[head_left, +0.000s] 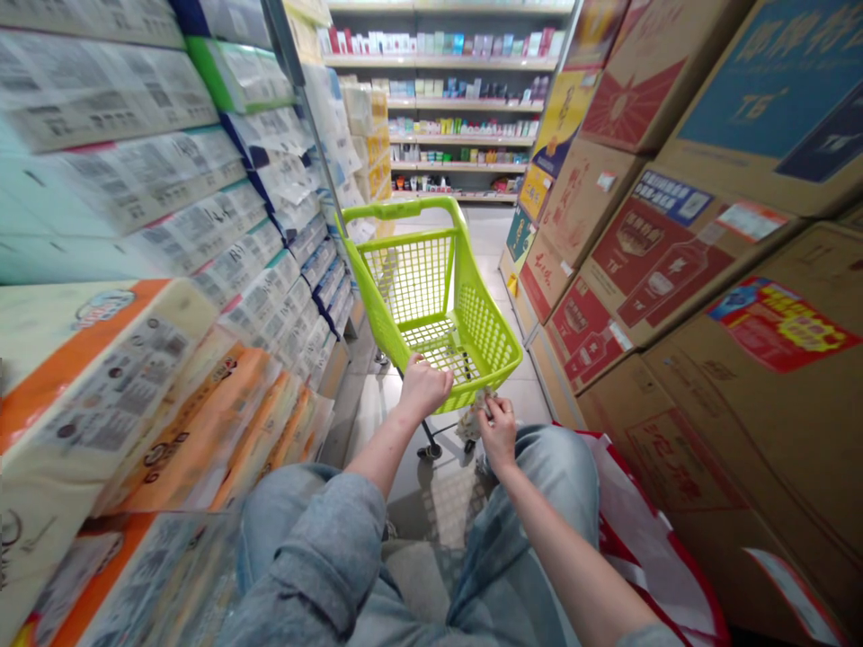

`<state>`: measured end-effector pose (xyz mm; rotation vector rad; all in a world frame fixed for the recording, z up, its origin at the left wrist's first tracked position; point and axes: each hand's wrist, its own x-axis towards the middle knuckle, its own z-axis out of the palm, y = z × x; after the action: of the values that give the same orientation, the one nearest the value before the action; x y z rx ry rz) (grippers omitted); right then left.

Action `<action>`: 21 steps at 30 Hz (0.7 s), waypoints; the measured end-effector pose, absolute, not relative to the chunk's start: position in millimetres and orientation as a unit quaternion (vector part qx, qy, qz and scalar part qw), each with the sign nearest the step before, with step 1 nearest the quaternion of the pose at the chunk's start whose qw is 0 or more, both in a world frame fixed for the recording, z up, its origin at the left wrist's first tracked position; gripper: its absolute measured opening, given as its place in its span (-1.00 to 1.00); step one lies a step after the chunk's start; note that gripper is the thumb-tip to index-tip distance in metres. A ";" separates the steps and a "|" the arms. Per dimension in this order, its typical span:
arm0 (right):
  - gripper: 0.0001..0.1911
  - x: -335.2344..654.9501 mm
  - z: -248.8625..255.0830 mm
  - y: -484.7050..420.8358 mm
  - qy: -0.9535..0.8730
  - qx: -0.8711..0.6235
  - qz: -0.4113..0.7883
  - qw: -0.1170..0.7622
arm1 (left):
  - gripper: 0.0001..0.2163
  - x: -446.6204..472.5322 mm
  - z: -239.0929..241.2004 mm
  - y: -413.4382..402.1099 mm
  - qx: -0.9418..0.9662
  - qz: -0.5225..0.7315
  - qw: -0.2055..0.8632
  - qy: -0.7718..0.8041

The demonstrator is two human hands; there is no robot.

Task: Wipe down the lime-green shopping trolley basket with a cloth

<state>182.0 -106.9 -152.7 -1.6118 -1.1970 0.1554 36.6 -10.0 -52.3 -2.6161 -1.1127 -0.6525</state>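
Observation:
A lime-green shopping cart with a plastic lattice basket faces me in the aisle, its handle on the far side. My left hand is closed over the near rim of the basket at its left part. Below the rim's right part, my right hand pinches a crumpled, pale patterned cloth that hangs down by the cart's frame. The cloth is close to the basket's outer face; whether it touches cannot be made out. Nothing shows inside the basket.
Stacked tissue packs line the left side, with orange packs nearest. Cardboard cartons rise on the right. A red-and-white bag lies beside my right knee. Stocked shelves stand beyond the cart, and a grey pole rises behind its left side.

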 end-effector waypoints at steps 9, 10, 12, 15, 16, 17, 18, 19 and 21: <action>-0.82 168.1 -149.5 -94.8 -0.493 -0.681 0.103 0.532 | -0.54 39.0 -50.7 -11.9 -0.889 -0.224 0.099 -0.386; -0.83 168.9 -148.2 -95.6 -0.498 -0.676 0.111 0.532 | -0.54 38.8 -50.7 -11.8 -0.889 -0.224 0.098 -0.387; -0.84 172.6 -146.4 -100.6 -0.518 -0.660 0.124 0.530 | -0.52 37.7 -51.1 -11.2 -0.890 -0.225 0.096 -0.386; -0.85 181.8 -148.1 -110.5 -0.538 -0.655 0.133 0.513 | -0.50 35.9 -51.4 -10.1 -0.891 -0.223 0.093 -0.385; -0.85 185.0 -149.3 -112.7 -0.529 -0.667 0.128 0.509 | -0.50 35.5 -51.1 -9.9 -0.891 -0.222 0.090 -0.387; -0.83 188.0 -150.5 -113.9 -0.511 -0.684 0.119 0.506 | -0.50 35.5 -50.6 -9.9 -0.891 -0.220 0.086 -0.389; -0.81 190.6 -151.4 -114.0 -0.488 -0.703 0.107 0.506 | -0.50 35.7 -49.9 -10.1 -0.890 -0.217 0.082 -0.391; -0.77 192.8 -151.8 -113.1 -0.467 -0.718 0.096 0.507 | -0.50 36.0 -49.1 -10.5 -0.891 -0.214 0.079 -0.393; -0.69 195.4 -151.3 -108.8 -0.446 -0.730 0.083 0.511 | -0.50 37.2 -47.6 -11.4 -0.892 -0.205 0.080 -0.394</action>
<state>195.4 -108.8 -151.3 -1.7580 -1.0736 0.2003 37.2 -11.4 -47.6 -2.6690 -1.1794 -0.6125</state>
